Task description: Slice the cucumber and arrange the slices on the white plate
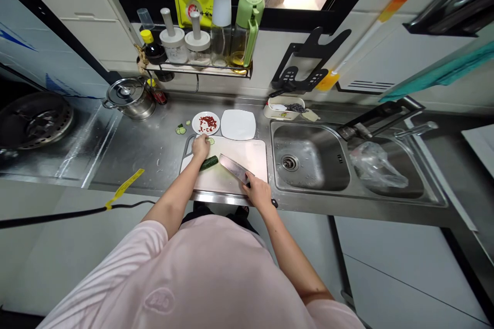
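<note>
At the center of the frame, the right hand (pixel 259 193) is clenched around the black handle of a broad, silver metal knife (pixel 234 168), its blade slanting toward the upper left over a white rectangular cutting board (pixel 249 153) with a grey handle. The left hand (pixel 200 148) is at the board's upper left, its fingers drawn together beside 1 thin, pale green cucumber slice (pixel 211 141); whether they grip anything, I cannot tell. Just below this hand, 1 dark green cut cucumber (pixel 209 163) lies on the board, left of the blade's tip.

Above the board sit 2 white plates: a round plate (pixel 195 124) bearing small, chopped red pieces (pixel 208 123), and, right of it, a bare, rounded-square plate (pixel 238 124). Several green-edged slices (pixel 180 129) lie on the grey steel counter (pixel 127 157) to their left. Farther left stands a lidded, silver metal pot (pixel 133 97). Right of the board are 2 steel sink basins (pixel 312 157); the right basin holds a clear plastic bag (pixel 376 164).
</note>
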Motion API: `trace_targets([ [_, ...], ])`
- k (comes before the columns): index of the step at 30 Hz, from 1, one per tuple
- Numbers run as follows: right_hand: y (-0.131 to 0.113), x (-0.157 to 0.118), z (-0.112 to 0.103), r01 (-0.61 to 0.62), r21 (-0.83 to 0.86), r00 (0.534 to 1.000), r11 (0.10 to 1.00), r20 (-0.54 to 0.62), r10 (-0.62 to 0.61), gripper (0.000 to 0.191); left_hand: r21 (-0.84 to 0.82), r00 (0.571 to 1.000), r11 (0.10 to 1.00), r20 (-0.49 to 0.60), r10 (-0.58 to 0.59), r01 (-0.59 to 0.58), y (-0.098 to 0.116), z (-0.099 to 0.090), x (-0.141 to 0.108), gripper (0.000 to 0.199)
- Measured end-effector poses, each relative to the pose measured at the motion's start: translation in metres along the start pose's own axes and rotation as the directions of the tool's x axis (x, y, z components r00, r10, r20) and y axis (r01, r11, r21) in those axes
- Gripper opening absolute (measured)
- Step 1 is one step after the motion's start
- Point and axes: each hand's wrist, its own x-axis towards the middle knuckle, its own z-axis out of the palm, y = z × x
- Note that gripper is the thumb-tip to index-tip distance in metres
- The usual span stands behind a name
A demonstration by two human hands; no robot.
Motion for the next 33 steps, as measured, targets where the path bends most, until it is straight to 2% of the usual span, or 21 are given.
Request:
trace_targets([
  [7,0.001,0.000,0.001,0.009,0.006,1.000,1.000,-0.020,-0.009,0.042,-0.008,0.999,0.999,-0.005,0.038,-0.038,-0.003,-0.001,-0.001,0.026],
  [13,0.001,0.001,0.000,0.012,0.043,1.000,0.999,-0.020,-0.011,0.038,-0.025,1.000,0.999,0.001,0.031,-0.031,-0.011,-0.010,-0.015,0.025],
  [18,-0.002,0.002,-0.002,-0.013,0.077,1.000,0.997,-0.017,0.015,0.040,-0.086,0.993,0.995,0.095,0.066,-0.058,-0.023,-0.017,-0.034,0.025],
  [23,-0.005,0.002,-0.002,-0.036,0.113,0.999,0.993,0.006,0.036,0.038,-0.094,0.969,0.988,0.204,0.141,-0.124,-0.030,-0.022,-0.050,0.025],
  [27,-0.007,0.001,-0.004,-0.041,0.137,0.999,0.990,0.023,0.039,0.040,-0.116,0.957,0.982,0.233,0.172,-0.149,-0.028,-0.023,-0.063,0.027],
  [33,-0.013,0.000,-0.005,-0.046,0.195,0.999,0.980,0.037,0.039,0.033,-0.119,0.950,0.974,0.229,0.215,-0.192,-0.023,-0.022,-0.089,0.029],
])
